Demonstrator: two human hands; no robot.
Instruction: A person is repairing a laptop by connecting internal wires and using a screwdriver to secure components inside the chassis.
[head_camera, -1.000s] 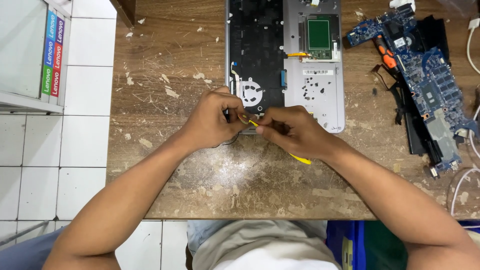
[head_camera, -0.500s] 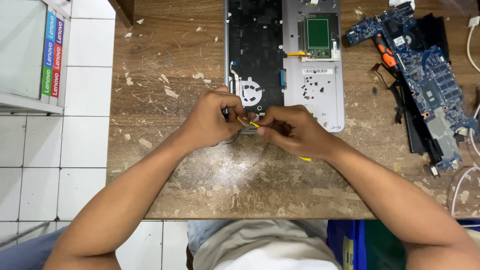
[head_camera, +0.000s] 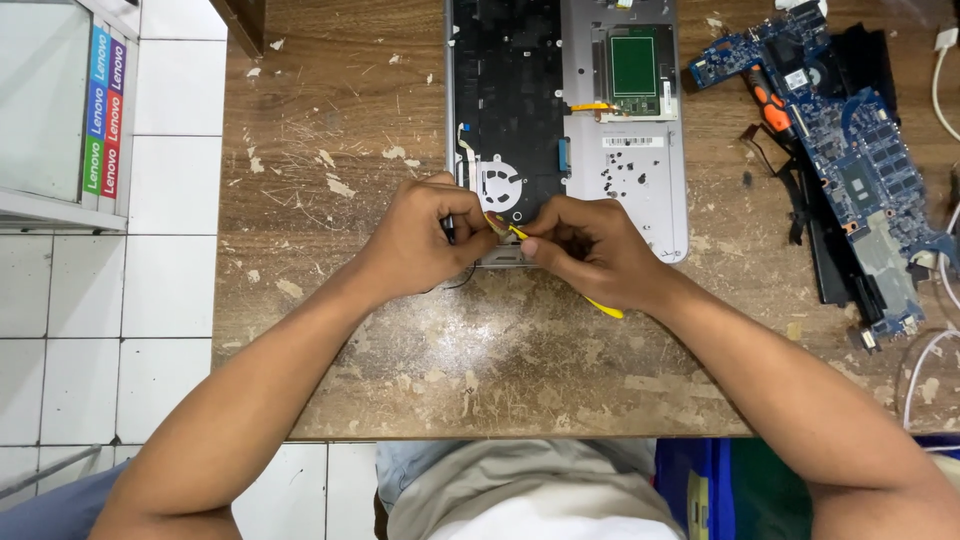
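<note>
An opened laptop base (head_camera: 640, 170) lies on a worn wooden table (head_camera: 500, 370), its silver shell turned inside up, with a black inner panel (head_camera: 505, 90) on its left part and a green rectangular board (head_camera: 634, 62) set in the paler right part. A round fan opening (head_camera: 500, 187) with pale curved blades shows near the shell's lower edge, and the metal beside it is peppered with small dark holes. Both hands meet at that lower edge. The left hand (head_camera: 425, 240) is curled closed, its fingertips pinching something small and dark just beside the fan — what exactly it grips cannot be made out. The right hand (head_camera: 595, 250) is closed around a thin yellow tool (head_camera: 606, 308); one end pokes out at the fingertips towards the left hand, the other sticks out past the heel of the hand, slightly slanted over the table. The tabletop is brown wood grain, scuffed and flaked with pale patches of chipped finish and scattered crumbs. To the right, well apart from the hands, a blue circuit board (head_camera: 850, 160) with an irregular outline rests partly on a black flat part (head_camera: 840, 270), and an orange-handled tool (head_camera: 770, 105) lies across its upper end. White cables (head_camera: 940, 70) trail along the right edge. White floor tiles (head_camera: 170, 180) with dark grout — smooth and glossy — lie left of the table.
</note>
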